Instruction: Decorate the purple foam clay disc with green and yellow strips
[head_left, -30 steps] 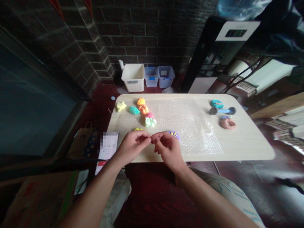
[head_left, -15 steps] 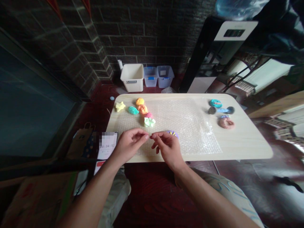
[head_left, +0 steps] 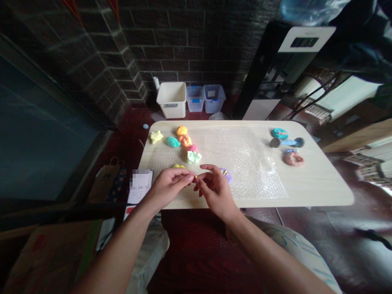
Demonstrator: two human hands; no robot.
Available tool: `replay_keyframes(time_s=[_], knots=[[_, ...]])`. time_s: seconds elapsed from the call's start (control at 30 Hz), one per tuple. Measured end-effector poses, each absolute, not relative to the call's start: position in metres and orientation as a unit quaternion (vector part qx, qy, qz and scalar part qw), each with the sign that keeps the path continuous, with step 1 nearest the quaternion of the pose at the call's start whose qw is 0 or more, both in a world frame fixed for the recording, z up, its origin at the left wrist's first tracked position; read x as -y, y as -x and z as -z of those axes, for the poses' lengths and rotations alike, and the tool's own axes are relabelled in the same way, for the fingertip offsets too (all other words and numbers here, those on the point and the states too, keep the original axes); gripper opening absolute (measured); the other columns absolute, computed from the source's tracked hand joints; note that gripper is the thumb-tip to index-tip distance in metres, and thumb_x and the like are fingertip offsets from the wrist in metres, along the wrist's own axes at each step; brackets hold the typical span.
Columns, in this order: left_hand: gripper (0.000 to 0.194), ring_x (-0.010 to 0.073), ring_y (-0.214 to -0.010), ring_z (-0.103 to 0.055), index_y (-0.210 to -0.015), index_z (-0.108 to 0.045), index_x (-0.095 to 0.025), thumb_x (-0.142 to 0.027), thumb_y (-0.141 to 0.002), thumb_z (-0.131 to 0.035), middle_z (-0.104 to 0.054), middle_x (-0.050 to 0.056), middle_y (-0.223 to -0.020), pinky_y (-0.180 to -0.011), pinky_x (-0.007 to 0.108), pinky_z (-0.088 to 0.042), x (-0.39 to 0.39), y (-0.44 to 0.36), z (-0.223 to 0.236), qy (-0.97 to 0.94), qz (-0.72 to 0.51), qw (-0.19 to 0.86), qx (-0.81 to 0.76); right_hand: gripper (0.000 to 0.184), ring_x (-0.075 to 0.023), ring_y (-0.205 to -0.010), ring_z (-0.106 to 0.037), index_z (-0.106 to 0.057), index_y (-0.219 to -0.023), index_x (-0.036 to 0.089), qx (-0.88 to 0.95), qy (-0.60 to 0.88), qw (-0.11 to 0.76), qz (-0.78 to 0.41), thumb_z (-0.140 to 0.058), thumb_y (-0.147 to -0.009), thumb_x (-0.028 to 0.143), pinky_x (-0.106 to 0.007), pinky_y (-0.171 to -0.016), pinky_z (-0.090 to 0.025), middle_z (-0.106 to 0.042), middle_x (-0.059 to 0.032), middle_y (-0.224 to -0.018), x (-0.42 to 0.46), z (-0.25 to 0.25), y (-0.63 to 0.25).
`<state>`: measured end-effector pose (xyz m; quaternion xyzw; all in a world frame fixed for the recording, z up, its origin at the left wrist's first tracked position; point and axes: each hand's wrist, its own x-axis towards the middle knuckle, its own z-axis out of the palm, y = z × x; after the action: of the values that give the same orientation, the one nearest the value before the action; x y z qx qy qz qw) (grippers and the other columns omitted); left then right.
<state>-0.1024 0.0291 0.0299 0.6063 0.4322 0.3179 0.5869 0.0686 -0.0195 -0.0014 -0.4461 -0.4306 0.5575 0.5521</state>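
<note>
My left hand (head_left: 167, 183) is closed, thumb and forefinger pinching a tiny piece of yellow modelling clay (head_left: 196, 177). From the other side, the thumb and curled fingers of my right hand (head_left: 216, 185) meet at the same piece, one finger raised. Both hands are above the near part of the bubble wrap (head_left: 241, 163). Just behind my right hand lies a purple clay shape (head_left: 226, 175) with yellow stripes, partly hidden. A yellow clay lump (head_left: 179, 166) peeks out behind my left hand. Farther back sits a pale green clay piece (head_left: 194, 157).
Pink, orange, teal and yellow clay pieces (head_left: 185, 141) lie at the table's (head_left: 324, 183) back left. At right are a teal disc (head_left: 280, 133), a dumbbell shape (head_left: 287, 142) and a brown ring (head_left: 294, 159). A phone (head_left: 140, 188) lies left. Bins (head_left: 171, 100) stand behind.
My right forefinger has lifted and its fingers have spread a little. The yellow bit now shows between the fingertips, and the yellow lump behind my left hand has come into view.
</note>
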Motion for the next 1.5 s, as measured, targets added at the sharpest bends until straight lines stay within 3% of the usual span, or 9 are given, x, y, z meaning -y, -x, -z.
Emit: replay_keyframes(time_s=[0.37, 0.6, 1.5], knots=[[0.015, 0.0214, -0.087, -0.075, -0.091, -0.08, -0.017, -0.031, -0.092, -0.074, -0.081, 0.006, -0.092, -0.081, 0.032, -0.057, -0.03, 0.104, -0.024, -0.641, -0.312, 0.55, -0.435, 0.038, -0.0156, -0.065, -0.065, -0.055, -0.119, 0.024, 0.465, 0.461, 0.522, -0.547, -0.076, -0.091, 0.039, -0.028, -0.058, -0.048, -0.071, 0.0015, -0.078, 0.021, -0.002, -0.072], [0.015, 0.0189, -0.085, -0.074, -0.088, -0.078, -0.018, -0.031, -0.093, -0.075, -0.079, 0.004, -0.087, -0.083, 0.03, -0.057, -0.03, 0.103, -0.028, -0.604, -0.334, 0.591, -0.419, 0.033, -0.0135, -0.059, -0.063, -0.07, -0.089, 0.017, 0.469, 0.486, 0.484, -0.557, -0.077, -0.092, 0.049, -0.025, -0.053, -0.048, -0.068, -0.0018, -0.07, 0.022, -0.005, -0.072], [0.016, 0.0152, -0.079, -0.068, -0.084, -0.076, -0.017, -0.03, -0.093, -0.074, -0.075, 0.001, -0.08, -0.076, 0.026, -0.053, -0.028, 0.099, -0.035, -0.588, -0.33, 0.599, -0.432, 0.033, -0.0119, -0.056, -0.064, -0.073, -0.089, 0.016, 0.454, 0.47, 0.506, -0.563, -0.073, -0.094, 0.049, -0.022, -0.047, -0.047, -0.071, -0.0039, -0.074, 0.021, -0.004, -0.073]])
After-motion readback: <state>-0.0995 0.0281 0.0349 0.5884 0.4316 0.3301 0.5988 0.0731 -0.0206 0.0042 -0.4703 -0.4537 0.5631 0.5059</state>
